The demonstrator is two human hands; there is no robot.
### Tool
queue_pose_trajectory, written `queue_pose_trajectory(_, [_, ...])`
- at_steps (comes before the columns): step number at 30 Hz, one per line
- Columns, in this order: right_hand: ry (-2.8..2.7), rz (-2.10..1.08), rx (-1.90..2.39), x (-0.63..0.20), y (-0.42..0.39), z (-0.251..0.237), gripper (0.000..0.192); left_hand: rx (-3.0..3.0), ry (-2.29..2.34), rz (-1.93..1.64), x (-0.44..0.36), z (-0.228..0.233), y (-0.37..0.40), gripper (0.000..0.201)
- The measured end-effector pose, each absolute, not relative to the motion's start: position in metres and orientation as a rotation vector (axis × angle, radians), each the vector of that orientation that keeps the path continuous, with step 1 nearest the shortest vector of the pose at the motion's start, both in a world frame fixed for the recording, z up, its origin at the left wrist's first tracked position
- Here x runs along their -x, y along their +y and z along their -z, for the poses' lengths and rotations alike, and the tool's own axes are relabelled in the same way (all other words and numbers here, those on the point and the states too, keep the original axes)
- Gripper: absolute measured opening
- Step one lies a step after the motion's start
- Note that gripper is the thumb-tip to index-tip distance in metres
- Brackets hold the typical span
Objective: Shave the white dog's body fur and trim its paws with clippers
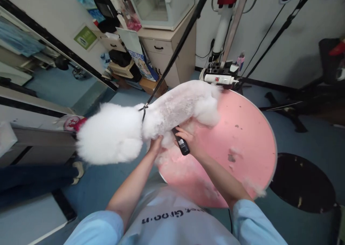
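Note:
A white fluffy dog [178,106] stands on the round pink table [242,126], its rounded head [110,133] to the left. The fur along its back and side is cut short, while the head and legs stay bushy. My right hand [191,141] is wrapped round a black hair clipper [183,146], whose front end meets the dog's lower side. My left hand [155,145] is closed at the dog's front leg, its fingers partly hidden in fur. A black grooming loop [144,109] circles the dog's neck.
Loose white fur [183,164] lies on the table. A black strap [178,47] rises from the loop. Behind the table stand a tool holder with a white bottle [219,79] and a drawer cabinet [159,45]. A black round stool [302,182] is at right; a person's leg [37,178] shows at left.

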State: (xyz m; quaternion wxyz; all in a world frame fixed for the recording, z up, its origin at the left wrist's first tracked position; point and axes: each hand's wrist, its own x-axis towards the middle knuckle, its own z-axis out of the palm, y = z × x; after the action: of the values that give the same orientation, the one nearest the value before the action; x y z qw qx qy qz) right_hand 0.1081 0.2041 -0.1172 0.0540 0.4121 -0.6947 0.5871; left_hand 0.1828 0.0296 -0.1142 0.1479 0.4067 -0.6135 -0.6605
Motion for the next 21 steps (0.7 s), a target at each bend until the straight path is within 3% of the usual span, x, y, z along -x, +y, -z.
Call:
queue_pose_trajectory(6, [-1.907,-1.924,-1.055,-0.121,0.198,0.112,0.035,-1.08,-1.848,1.932,-0.18,0.11,0.017,0.05])
queue_pose_trajectory(11, [-2.0,-1.99,-1.097,-0.108,0.186,0.106,0.028,-1.03,-1.915,1.935,-0.167,0.103,0.01,0.044])
queue_pose_trajectory(17, [-1.836,-2.281,-0.683,-0.095,0.194,0.086,0.025,-1.066,-1.994,1.867,-0.153,0.106,0.009,0.037])
queue_pose_trajectory(21, [-1.891,-2.243,-0.784,-0.097,0.179,0.08,0.026,-1.05,-2.115,1.766,-0.158,0.113,-0.002,0.03])
